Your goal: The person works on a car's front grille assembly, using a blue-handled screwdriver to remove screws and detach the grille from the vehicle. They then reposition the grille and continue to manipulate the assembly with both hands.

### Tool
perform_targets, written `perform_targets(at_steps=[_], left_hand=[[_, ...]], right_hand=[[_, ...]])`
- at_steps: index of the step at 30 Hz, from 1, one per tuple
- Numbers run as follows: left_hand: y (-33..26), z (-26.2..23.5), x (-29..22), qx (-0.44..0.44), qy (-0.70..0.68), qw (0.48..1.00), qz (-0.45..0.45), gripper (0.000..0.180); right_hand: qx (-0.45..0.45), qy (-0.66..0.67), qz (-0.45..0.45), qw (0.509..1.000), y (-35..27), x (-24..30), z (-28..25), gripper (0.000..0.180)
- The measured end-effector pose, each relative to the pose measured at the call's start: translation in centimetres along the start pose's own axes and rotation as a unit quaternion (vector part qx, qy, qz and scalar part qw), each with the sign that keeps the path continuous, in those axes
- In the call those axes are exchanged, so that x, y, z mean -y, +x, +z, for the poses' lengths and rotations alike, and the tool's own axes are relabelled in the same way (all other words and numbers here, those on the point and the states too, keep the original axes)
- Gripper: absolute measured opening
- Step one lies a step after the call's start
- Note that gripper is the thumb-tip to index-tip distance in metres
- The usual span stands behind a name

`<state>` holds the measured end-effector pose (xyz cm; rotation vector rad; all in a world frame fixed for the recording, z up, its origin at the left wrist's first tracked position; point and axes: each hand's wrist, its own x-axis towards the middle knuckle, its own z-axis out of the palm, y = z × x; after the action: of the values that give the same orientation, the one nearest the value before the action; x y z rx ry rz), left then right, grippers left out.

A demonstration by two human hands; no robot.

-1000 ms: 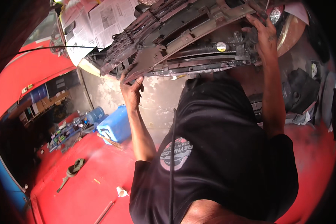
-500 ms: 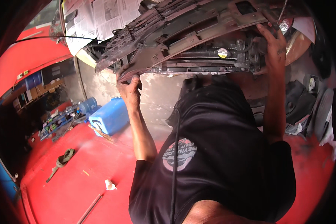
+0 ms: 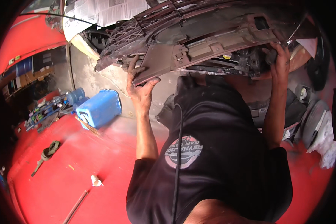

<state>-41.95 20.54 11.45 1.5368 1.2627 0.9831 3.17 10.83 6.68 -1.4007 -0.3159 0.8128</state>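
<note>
A large dirty dark bumper panel [image 3: 198, 33] with a grille pattern is raised in front of me, at the nose of a car. My left hand [image 3: 140, 87] grips its lower left edge, fingers curled over the rim. My right hand [image 3: 278, 59] holds the panel's right end, near exposed engine-bay parts with a yellow cap [image 3: 226, 56]. My black shirt with a round badge [image 3: 183, 151] fills the lower middle, with a black cable hanging down it.
A blue plastic jerrycan [image 3: 99, 108] lies on the red floor [image 3: 71, 160] at left, next to a blue bottle and a tool rack. A wrench-like tool [image 3: 46, 155], a small white funnel [image 3: 96, 182] and a rod lie on the floor. Newspaper [image 3: 100, 11] covers the car.
The bumper panel has shifted lower and to the right in view. Both hands kept their grip. The jerrycan and floor tools have slid right and up as my head turned.
</note>
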Motion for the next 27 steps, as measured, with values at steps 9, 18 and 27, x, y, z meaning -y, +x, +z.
perform_targets(at_steps=[9, 18, 27], left_hand=[[-1.0, 0.7, 0.8, -0.003, -0.072, 0.997, -0.024, 0.058], [1.0, -0.2, 0.7, -0.056, -0.011, 0.995, 0.079, 0.062], [3.3, -0.2, 1.0, -0.088, -0.001, 0.985, 0.147, 0.072]], right_hand=[[-0.004, -0.036, 0.006, 0.999, 0.2, -0.1, -0.3, 0.045], [-0.005, -0.061, -0.054, 0.997, -1.3, 3.2, 1.2, 0.045], [-0.015, -0.022, -0.073, 0.997, -1.6, 3.8, 2.0, 0.050]])
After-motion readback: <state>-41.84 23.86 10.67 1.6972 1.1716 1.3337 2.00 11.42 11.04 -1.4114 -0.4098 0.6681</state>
